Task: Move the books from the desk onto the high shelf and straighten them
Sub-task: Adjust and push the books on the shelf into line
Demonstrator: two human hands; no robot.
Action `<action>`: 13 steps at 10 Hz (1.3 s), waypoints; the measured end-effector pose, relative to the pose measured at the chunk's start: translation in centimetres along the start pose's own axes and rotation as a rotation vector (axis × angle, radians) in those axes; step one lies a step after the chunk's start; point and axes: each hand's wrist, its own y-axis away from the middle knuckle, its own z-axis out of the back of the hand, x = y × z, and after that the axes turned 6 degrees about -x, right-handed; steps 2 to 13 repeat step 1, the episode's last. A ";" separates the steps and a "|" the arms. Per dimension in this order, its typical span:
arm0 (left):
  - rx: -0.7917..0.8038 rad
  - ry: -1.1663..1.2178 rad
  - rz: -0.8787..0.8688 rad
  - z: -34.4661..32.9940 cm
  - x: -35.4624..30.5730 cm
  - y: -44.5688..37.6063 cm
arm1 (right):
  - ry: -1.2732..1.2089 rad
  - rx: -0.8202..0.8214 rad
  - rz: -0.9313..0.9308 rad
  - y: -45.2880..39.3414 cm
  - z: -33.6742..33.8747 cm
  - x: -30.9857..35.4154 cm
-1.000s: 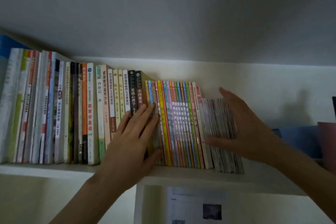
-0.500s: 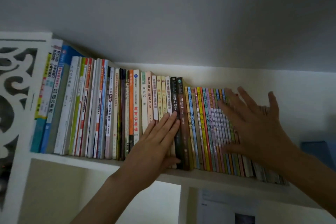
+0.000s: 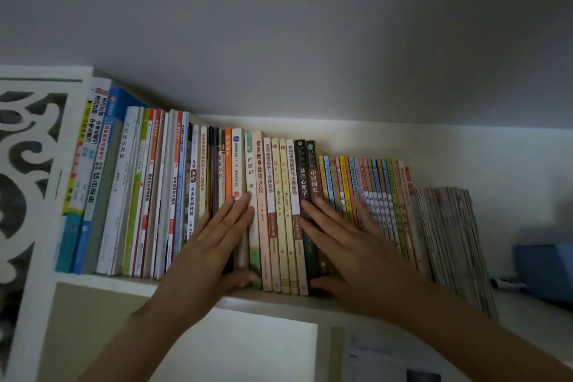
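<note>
Books (image 3: 279,214), a long row of upright paperbacks with multicoloured spines, stand on the white high shelf (image 3: 124,284) across the middle of the frame. I see both hands laid flat against the spines, fingers extended and held close together, gripping nothing. The left hand (image 3: 214,245) covers the orange and white spines at centre-left; the right hand (image 3: 350,245) covers the dark spines and thin coloured booklets at centre-right. The spines' long axes run vertically, and the fingers lie roughly along them, slanting inward. The cream-spined volumes between the hands are equally near both. I judge the next press should go straight back. The thin grey magazines (image 3: 449,242) at right lean and lie nearer the right hand.
</note>
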 end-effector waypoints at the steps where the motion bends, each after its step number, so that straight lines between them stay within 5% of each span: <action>1: -0.056 0.126 0.059 1.3 -0.4 0.7 | -0.179 -0.058 -0.022 2.6 1.8 -2.7; 13: -0.056 0.126 0.059 1.3 -0.4 0.7 | -0.179 -0.058 -0.022 2.6 1.8 -2.7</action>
